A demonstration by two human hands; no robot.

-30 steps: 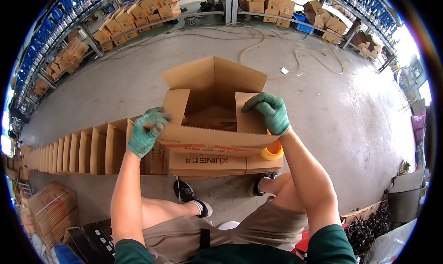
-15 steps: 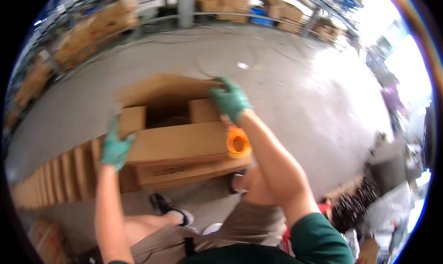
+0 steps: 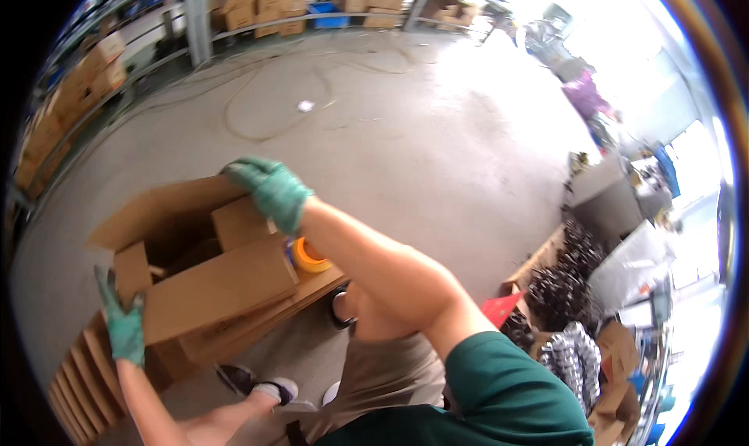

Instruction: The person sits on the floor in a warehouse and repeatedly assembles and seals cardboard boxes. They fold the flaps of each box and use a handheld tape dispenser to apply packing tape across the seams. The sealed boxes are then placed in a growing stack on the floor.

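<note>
An open-topped cardboard box [image 3: 214,298] rests at the lower left on a flattened brown cardboard piece, its flaps raised around a dark inside. My left hand [image 3: 123,325], in a green glove, holds the box's left side, fingers along the outside and thumb towards the front flap. At the far right corner, my green-gloved right hand [image 3: 273,190] curls its fingers over the edge of the far flap [image 3: 168,208]. A roll of orange tape [image 3: 310,257] sits beside the box's right end, just under my right wrist. What lies inside the box is mostly hidden.
A row of upright folded cardboard [image 3: 82,376] stands left of the box. Racks with cartons [image 3: 281,5] line the back. A thin hose [image 3: 230,107] lies on the grey floor. At right are a heap of dark shiny pieces [image 3: 558,294] and silvery coils [image 3: 573,360].
The whole view has swung to the right, so box and hands appear further left and lower. Both hands are still on the box, the right one at its far right corner.
</note>
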